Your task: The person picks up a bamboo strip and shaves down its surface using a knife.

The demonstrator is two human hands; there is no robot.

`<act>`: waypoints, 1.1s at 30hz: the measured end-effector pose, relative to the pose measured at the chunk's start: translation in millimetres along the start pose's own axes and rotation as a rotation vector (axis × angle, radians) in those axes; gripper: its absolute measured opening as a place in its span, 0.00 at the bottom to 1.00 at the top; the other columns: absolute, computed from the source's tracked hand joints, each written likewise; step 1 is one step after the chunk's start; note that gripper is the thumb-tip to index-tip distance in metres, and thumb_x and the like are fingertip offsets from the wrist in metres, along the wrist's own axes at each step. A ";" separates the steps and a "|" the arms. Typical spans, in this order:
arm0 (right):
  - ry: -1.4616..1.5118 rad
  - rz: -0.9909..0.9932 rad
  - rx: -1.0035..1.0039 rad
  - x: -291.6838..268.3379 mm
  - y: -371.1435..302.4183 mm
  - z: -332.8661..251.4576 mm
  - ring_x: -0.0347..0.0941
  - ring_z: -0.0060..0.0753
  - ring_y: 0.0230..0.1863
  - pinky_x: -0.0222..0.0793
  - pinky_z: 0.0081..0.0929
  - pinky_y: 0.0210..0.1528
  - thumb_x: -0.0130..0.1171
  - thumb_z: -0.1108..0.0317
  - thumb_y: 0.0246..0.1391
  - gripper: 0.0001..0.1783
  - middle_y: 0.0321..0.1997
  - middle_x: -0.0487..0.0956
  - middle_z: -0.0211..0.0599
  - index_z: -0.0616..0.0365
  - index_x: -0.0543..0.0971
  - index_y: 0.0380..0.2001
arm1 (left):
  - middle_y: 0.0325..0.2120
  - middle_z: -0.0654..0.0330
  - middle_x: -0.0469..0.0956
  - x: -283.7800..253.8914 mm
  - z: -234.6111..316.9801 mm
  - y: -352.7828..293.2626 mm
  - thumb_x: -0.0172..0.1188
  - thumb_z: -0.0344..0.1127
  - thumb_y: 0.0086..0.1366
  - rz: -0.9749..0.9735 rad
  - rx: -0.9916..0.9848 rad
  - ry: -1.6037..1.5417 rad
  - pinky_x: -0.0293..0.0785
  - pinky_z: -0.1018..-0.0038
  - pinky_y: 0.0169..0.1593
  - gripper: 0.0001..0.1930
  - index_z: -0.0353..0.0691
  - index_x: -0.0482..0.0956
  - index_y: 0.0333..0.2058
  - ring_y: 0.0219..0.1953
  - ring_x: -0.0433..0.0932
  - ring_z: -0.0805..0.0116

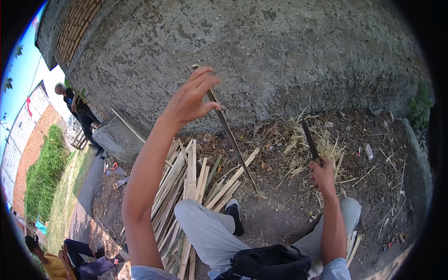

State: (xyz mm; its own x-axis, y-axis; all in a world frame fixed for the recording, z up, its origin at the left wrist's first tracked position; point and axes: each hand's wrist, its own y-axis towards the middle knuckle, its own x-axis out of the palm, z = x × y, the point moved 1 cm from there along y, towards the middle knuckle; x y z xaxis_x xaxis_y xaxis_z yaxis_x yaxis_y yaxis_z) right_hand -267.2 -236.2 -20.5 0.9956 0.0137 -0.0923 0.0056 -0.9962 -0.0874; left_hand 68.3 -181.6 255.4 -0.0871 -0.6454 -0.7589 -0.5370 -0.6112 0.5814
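Observation:
My left hand (192,95) is raised in front of the wall, its fingers and thumb round the upper part of a long, narrow dark bamboo strip (228,133). The strip slants down to the right, and its lower tip is at or close to the ground. Further right, my right hand (324,176) is closed round the handle of a long knife (309,138). The dark blade points up and away from me, apart from the strip. Many pale split bamboo strips (175,179) lie in a heap left of my bent left leg.
A rough grey wall (261,60) rises ahead. Dry shavings (322,135) lie beyond the knife, near a clear plastic bottle (369,151). Handsaws (120,182) lie at left. One person (84,112) stands far left; another (51,263) sits lower left. A black bag (270,261) rests at my lap.

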 end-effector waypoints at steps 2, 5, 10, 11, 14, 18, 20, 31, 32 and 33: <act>-0.003 0.023 -0.036 -1.9 3.6 5.8 0.66 0.21 0.14 0.59 0.24 0.15 0.58 0.69 0.49 0.22 0.18 0.72 0.32 0.73 0.73 0.46 | 0.43 0.54 0.76 2.4 -2.3 -1.2 0.72 0.35 0.46 0.046 0.000 -0.037 0.69 0.61 0.55 0.24 0.40 0.76 0.43 0.58 0.67 0.54; -0.029 0.014 -0.045 1.2 1.4 3.3 0.67 0.22 0.15 0.60 0.24 0.16 0.58 0.69 0.49 0.22 0.19 0.73 0.33 0.73 0.73 0.46 | 0.48 0.52 0.73 2.5 -12.8 -10.9 0.70 0.31 0.50 0.171 0.067 0.065 0.67 0.58 0.56 0.22 0.39 0.75 0.45 0.61 0.63 0.50; -0.055 0.013 -0.054 3.9 6.4 14.7 0.67 0.22 0.15 0.61 0.25 0.17 0.59 0.68 0.49 0.22 0.20 0.73 0.33 0.72 0.73 0.46 | 0.59 0.48 0.59 12.3 -5.3 -20.2 0.58 0.18 0.55 0.528 -0.221 -0.150 0.71 0.63 0.57 0.32 0.42 0.59 0.58 0.64 0.58 0.48; -0.045 0.010 -0.040 5.4 6.7 14.9 0.68 0.22 0.15 0.61 0.26 0.17 0.59 0.68 0.49 0.22 0.19 0.73 0.33 0.72 0.73 0.45 | 0.59 0.48 0.59 16.1 -3.7 -19.8 0.58 0.18 0.55 0.529 -0.222 -0.145 0.71 0.63 0.57 0.32 0.42 0.59 0.58 0.64 0.58 0.48; -0.062 -0.005 -0.008 7.6 3.8 9.4 0.68 0.23 0.15 0.62 0.26 0.17 0.59 0.67 0.49 0.22 0.19 0.73 0.32 0.71 0.74 0.45 | 0.59 0.46 0.58 25.1 -1.9 -23.7 0.53 0.14 0.57 0.694 -0.386 -0.735 0.73 0.67 0.55 0.34 0.39 0.53 0.61 0.62 0.63 0.52; -0.111 -0.013 -0.019 7.3 10.3 15.8 0.68 0.22 0.15 0.61 0.26 0.17 0.59 0.67 0.48 0.21 0.19 0.73 0.32 0.70 0.74 0.45 | 0.52 0.44 0.66 30.5 0.4 -25.4 0.52 0.14 0.58 0.617 -0.551 -0.921 0.76 0.67 0.52 0.30 0.30 0.54 0.58 0.52 0.74 0.55; -0.095 -0.040 -0.050 10.9 8.7 14.3 0.68 0.22 0.15 0.61 0.25 0.17 0.59 0.67 0.48 0.21 0.19 0.73 0.32 0.71 0.74 0.43 | 0.50 0.45 0.69 28.1 2.6 -25.1 0.53 0.15 0.58 0.587 -0.605 -0.944 0.76 0.67 0.51 0.28 0.27 0.56 0.57 0.48 0.77 0.55; -0.005 -0.050 -0.003 12.0 -1.0 1.2 0.65 0.21 0.15 0.59 0.24 0.17 0.59 0.69 0.50 0.19 0.19 0.71 0.30 0.72 0.74 0.43 | 0.30 0.57 0.80 25.3 -5.0 -22.7 0.58 0.35 0.64 0.613 -0.743 -0.871 0.79 0.76 0.34 0.13 0.29 0.76 0.40 0.30 0.80 0.73; -0.001 -0.037 -0.006 11.6 -0.3 2.3 0.65 0.21 0.15 0.59 0.24 0.17 0.59 0.69 0.50 0.20 0.19 0.71 0.30 0.73 0.73 0.43 | 0.30 0.57 0.80 25.6 -6.6 -24.5 0.58 0.35 0.64 0.613 -0.743 -0.870 0.79 0.76 0.34 0.13 0.29 0.76 0.40 0.30 0.80 0.73; -0.001 -0.037 -0.006 11.0 0.4 2.6 0.65 0.21 0.15 0.59 0.24 0.17 0.59 0.69 0.50 0.20 0.19 0.71 0.30 0.73 0.73 0.43 | 0.28 0.58 0.80 24.0 -5.9 -23.8 0.60 0.37 0.63 0.583 -0.758 -0.815 0.79 0.77 0.32 0.14 0.30 0.78 0.38 0.29 0.79 0.74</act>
State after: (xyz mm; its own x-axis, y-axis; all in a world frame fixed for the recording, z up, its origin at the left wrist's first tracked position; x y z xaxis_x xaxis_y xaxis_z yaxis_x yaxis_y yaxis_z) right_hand -256.5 -236.2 -24.1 0.9947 0.0506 -0.0900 0.0430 -0.9955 -0.0848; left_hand 84.0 -185.3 225.1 -0.7865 -0.6025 -0.1356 0.3487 -0.6145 0.7077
